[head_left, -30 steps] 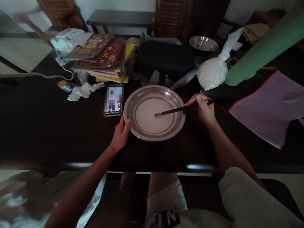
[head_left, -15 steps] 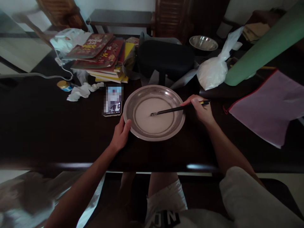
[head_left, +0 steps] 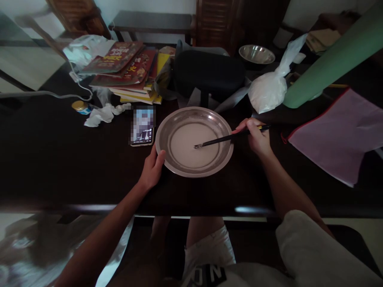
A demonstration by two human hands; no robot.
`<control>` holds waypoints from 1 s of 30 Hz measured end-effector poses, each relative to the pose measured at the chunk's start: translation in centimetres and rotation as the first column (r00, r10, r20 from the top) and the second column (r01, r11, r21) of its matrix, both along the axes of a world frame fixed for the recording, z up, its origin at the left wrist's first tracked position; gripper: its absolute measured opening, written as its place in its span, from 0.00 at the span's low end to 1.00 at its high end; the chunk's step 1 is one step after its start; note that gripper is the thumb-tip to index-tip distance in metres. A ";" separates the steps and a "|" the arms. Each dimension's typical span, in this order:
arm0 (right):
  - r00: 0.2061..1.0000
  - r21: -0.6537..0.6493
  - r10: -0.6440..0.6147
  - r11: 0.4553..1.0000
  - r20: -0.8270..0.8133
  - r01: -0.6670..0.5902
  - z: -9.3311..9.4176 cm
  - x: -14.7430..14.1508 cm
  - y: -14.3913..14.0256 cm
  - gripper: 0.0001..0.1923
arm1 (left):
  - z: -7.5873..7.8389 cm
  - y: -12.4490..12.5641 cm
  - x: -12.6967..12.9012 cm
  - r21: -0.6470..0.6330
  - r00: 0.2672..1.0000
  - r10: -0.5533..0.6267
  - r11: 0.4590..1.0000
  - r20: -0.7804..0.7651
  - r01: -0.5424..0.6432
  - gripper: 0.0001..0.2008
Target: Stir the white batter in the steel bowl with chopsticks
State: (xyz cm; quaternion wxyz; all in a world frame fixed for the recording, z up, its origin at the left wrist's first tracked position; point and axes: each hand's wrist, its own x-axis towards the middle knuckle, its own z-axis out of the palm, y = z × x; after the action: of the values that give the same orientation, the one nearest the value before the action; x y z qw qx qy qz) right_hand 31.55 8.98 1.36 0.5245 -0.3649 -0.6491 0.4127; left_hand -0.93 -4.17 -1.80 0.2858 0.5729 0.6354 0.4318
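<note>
Your right hand [head_left: 257,137] is closed around the upper end of the chopsticks [head_left: 227,139], thumb and fingers pinching them just past the right rim of the metal basin [head_left: 167,129]. Half a second ago that hand sat a little further left and higher, and the chopstick tips reached further left across the white liquid [head_left: 185,149]; now your hand has drawn back to the right and the tips rest near the middle of the liquid, much where they were a second ago. Your left hand [head_left: 152,169] has not shifted: it is wrapped on the basin's lower-left rim, thumb on the lip, fingers against the outside. The basin itself stays in the same spot on the dark table [head_left: 60,159]. Just above your left hand lies the phone [head_left: 143,126], touching nothing, beside the basin's left edge. Beyond your right hand, further from you, sits the knotted white plastic bag [head_left: 269,91].
</note>
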 end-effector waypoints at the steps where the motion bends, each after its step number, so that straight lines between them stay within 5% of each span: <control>1: 1.000 -0.005 0.012 1.000 0.003 -0.012 0.0 0.0 0.0 0.22 | 0.0 0.0 0.0 0.000 1.000 0.000 1.000 0.002 0.000 0.41; 30: 1.000 0.020 0.017 1.000 0.003 -0.017 0.0 0.0 0.1 0.22 | -0.4 0.0 -0.2 0.002 1.000 0.004 1.000 -0.018 -0.003 0.42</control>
State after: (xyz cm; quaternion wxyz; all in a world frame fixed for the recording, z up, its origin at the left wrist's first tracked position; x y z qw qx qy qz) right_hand 31.59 9.05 1.37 0.5237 -0.3545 -0.6570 0.4104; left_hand -1.09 -4.17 -2.21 0.2788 0.5759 0.6384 0.4278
